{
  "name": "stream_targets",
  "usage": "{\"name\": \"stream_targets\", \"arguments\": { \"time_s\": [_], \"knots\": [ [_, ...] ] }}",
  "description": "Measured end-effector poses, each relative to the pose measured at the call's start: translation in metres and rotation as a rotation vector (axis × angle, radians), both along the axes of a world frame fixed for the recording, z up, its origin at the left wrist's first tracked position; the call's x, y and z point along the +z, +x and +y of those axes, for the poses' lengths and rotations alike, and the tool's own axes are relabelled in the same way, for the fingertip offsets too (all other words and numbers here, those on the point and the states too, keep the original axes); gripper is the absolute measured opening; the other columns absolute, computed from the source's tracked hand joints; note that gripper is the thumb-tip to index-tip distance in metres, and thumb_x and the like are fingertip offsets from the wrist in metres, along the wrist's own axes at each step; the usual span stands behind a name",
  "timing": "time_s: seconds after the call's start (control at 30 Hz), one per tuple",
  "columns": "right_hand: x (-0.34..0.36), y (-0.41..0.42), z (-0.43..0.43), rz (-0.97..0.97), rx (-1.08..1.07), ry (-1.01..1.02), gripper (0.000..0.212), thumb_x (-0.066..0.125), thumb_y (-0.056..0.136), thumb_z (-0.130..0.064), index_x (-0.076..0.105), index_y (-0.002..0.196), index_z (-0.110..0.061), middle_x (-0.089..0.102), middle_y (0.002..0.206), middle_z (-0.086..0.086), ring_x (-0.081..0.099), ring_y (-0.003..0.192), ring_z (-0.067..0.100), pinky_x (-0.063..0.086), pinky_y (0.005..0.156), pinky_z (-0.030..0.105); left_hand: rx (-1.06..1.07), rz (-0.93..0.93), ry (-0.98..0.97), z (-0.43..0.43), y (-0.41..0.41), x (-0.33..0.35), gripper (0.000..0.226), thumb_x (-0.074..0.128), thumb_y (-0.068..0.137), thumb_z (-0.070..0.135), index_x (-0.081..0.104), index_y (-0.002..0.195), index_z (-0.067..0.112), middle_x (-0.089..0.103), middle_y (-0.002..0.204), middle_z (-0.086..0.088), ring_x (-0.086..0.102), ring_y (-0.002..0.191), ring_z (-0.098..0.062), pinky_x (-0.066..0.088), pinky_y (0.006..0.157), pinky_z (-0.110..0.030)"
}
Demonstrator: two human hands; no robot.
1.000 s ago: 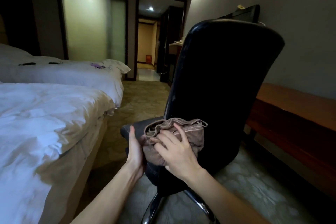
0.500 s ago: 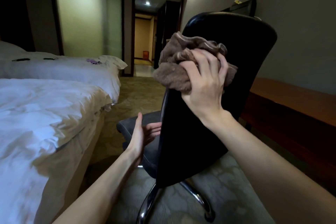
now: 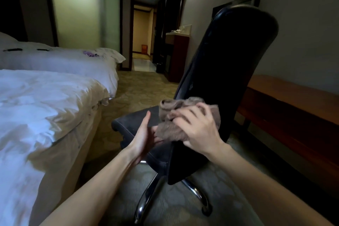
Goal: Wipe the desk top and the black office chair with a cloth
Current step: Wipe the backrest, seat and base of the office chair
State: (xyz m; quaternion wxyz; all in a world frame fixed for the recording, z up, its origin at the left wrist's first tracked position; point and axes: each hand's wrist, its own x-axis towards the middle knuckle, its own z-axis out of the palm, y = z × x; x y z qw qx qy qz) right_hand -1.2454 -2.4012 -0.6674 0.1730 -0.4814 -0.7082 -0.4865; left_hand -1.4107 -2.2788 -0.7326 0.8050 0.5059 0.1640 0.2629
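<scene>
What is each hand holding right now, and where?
Right hand grips the bunched cloth around its middle, against the chair back. Left hand is open, holding nothing.

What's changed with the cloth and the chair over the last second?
The right hand swept the brown cloth from low on the black office chair backrest up to its top edge, then back down to the lower part, gripping the cloth throughout. The left hand stayed open beside the seat.
</scene>
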Motion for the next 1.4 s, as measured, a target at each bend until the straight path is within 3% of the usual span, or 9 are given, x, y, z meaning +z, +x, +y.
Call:
{"name": "stream_targets", "arguments": {
  "time_s": [0.23,0.47,0.6,0.73,0.93,1.03,1.13,1.27,1.4],
  "knots": [
    [0.092,-0.008,0.006,0.078,-0.116,0.253,0.034,0.073,0.078,-0.025,0.072,0.111,-0.018,0.068,0.126,0.005,0.059,0.123,0.029,0.033,0.109,0.054,0.042,0.162,0.136,-0.014,0.023,-0.002,0.084,0.018,0.096,0.078,0.074,0.118,0.019,0.073,0.127,0.004,0.068,0.119,-0.008,0.032,0.118,-0.032],
    [0.1,0.012,-0.008,0.21,-0.222,0.356,0.043,0.074,0.071,-0.015,0.071,0.114,-0.013,0.067,0.125,0.013,0.058,0.115,0.035,0.04,0.101,0.052,-0.078,0.172,0.194,-0.029,0.05,-0.008,0.076,0.019,0.099,0.072,0.065,0.136,0.022,0.065,0.137,0.012,0.061,0.126,-0.001,0.04,0.112,-0.027],
    [0.125,0.028,-0.021,0.393,-0.167,0.5,0.041,0.072,0.082,-0.017,0.068,0.123,-0.012,0.063,0.129,0.018,0.056,0.118,0.038,0.048,0.097,0.051,0.002,0.238,0.25,-0.024,0.064,-0.012,0.067,0.029,0.103,0.064,0.076,0.117,0.017,0.076,0.12,0.005,0.071,0.113,-0.008,0.045,0.106,-0.026],
    [0.15,0.038,-0.028,0.511,-0.1,0.647,0.037,0.061,0.094,-0.021,0.065,0.13,-0.015,0.058,0.138,0.018,0.054,0.127,0.038,0.053,0.093,0.056,0.173,0.467,0.568,-0.006,0.063,-0.036,0.044,0.053,0.102,0.054,0.082,0.089,0.024,0.078,0.091,0.01,0.074,0.101,-0.014,0.051,0.092,-0.026],
    [0.156,0.044,-0.026,0.383,-0.178,0.781,0.031,0.067,0.096,-0.019,0.073,0.125,-0.024,0.05,0.147,0.022,0.039,0.137,0.036,0.037,0.109,0.068,0.16,0.885,1.104,0.019,0.064,-0.066,0.041,0.05,0.101,0.055,0.068,0.118,0.022,0.072,0.118,-0.004,0.066,0.113,-0.025,0.051,0.099,-0.037],
    [0.142,0.049,-0.018,0.237,-0.408,0.578,0.041,0.074,0.083,-0.018,0.072,0.124,-0.022,0.058,0.139,0.019,0.047,0.132,0.038,0.031,0.115,0.063,0.135,0.893,1.374,0.018,0.07,-0.075,0.036,0.048,0.102,0.051,0.066,0.116,0.024,0.073,0.118,-0.002,0.066,0.113,-0.024,0.048,0.095,-0.032],
    [0.117,0.059,-0.016,0.199,-0.606,0.35,0.055,0.076,0.071,-0.019,0.068,0.125,-0.02,0.059,0.135,0.015,0.05,0.127,0.038,0.033,0.11,0.056,0.051,0.948,1.566,0.017,0.074,-0.088,0.038,0.042,0.103,0.052,0.064,0.12,0.026,0.07,0.125,0.0,0.059,0.123,-0.019,0.034,0.107,-0.029],
    [0.087,0.068,-0.02,0.28,-0.731,0.277,0.082,0.085,0.062,-0.022,0.057,0.139,-0.018,0.051,0.14,0.018,0.044,0.127,0.04,0.036,0.102,0.056,-0.127,1.004,1.751,0.02,0.069,-0.105,0.055,0.039,0.103,0.044,0.042,0.154,0.024,0.043,0.159,0.004,0.037,0.147,-0.011,0.005,0.127,-0.034],
    [0.085,0.079,-0.023,0.301,-0.798,0.201,0.083,0.083,0.069,-0.022,0.051,0.146,-0.017,0.048,0.147,0.019,0.042,0.131,0.041,0.036,0.101,0.054,-0.232,0.995,1.92,0.014,0.079,-0.1,0.066,0.036,0.103,0.04,0.024,0.163,0.015,0.03,0.166,-0.004,0.031,0.151,-0.017,-0.003,0.128,-0.036]
  ]
}}
